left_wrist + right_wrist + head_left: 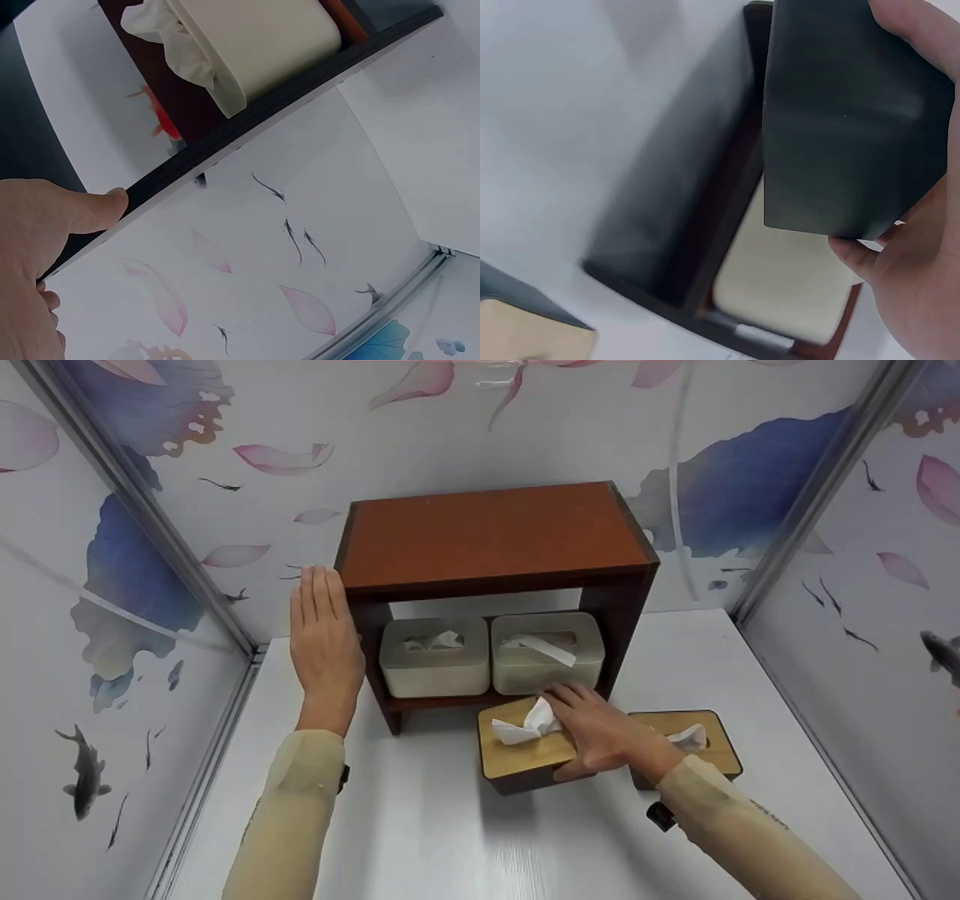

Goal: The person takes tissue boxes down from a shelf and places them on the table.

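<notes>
A brown wooden shelf unit [495, 536] stands at the back, two cream tissue boxes [435, 679] [546, 679] side by side inside it. At its left side panel, my left hand [326, 649] holds on, fingers straight along the outside; in the left wrist view the thumb [97, 211] lies over the dark front edge. My right hand [600, 727] grips a dark tissue box with a wooden lid [517, 761], raised before the shelf above the table. White tissue sticks out of the lid. The right wrist view shows this box's dark side [840, 150].
Another wood-lidded tissue box [716, 742] stands on the white table [420, 840] to the right, partly behind my right wrist. White printed wall panels [480, 442] with metal corner strips enclose the table at the back and both sides.
</notes>
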`<state>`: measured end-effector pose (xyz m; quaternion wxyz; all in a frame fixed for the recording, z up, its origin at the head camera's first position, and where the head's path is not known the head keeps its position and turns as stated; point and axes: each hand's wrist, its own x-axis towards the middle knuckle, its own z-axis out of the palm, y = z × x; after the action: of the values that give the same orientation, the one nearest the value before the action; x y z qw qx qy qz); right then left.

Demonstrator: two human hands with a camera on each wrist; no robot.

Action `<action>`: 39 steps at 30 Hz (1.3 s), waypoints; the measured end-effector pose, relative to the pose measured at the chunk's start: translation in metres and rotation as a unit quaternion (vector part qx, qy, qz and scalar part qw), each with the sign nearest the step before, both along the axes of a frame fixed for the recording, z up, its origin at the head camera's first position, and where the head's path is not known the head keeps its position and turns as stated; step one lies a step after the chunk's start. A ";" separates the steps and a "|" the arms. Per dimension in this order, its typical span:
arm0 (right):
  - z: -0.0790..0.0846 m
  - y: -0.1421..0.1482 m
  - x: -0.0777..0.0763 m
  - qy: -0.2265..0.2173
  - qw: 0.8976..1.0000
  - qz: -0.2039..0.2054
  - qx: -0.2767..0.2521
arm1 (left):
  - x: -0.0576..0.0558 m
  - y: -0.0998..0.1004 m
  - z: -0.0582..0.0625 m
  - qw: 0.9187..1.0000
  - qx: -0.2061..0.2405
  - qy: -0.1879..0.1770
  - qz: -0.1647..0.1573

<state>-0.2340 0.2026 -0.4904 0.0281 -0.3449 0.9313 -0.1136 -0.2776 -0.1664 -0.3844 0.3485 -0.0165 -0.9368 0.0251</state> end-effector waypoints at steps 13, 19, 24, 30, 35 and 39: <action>-0.040 0.025 0.002 -0.028 0.998 -0.050 0.029 | 0.000 0.000 0.000 1.000 0.000 -0.008 0.005; -0.056 0.034 0.002 -0.043 0.996 -0.067 0.032 | -0.001 0.001 0.000 1.000 -0.005 -0.003 0.009; -0.068 0.041 0.001 -0.061 0.994 -0.080 0.037 | -0.001 0.001 -0.001 1.000 -0.005 0.000 0.011; -0.076 0.046 0.000 -0.070 0.995 -0.077 0.014 | -0.001 0.001 0.000 1.000 -0.005 0.002 0.011; -0.083 0.050 -0.001 -0.060 0.996 -0.068 0.005 | -0.002 0.001 -0.001 1.000 -0.014 0.000 0.021; -0.089 0.053 -0.002 -0.035 0.998 -0.058 0.007 | -0.002 0.001 0.000 1.000 -0.012 -0.001 0.019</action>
<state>-0.2362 0.2558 -0.5797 0.0568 -0.2856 0.9491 -0.1204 -0.2796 -0.1654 -0.3848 0.3470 -0.0025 -0.9369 0.0431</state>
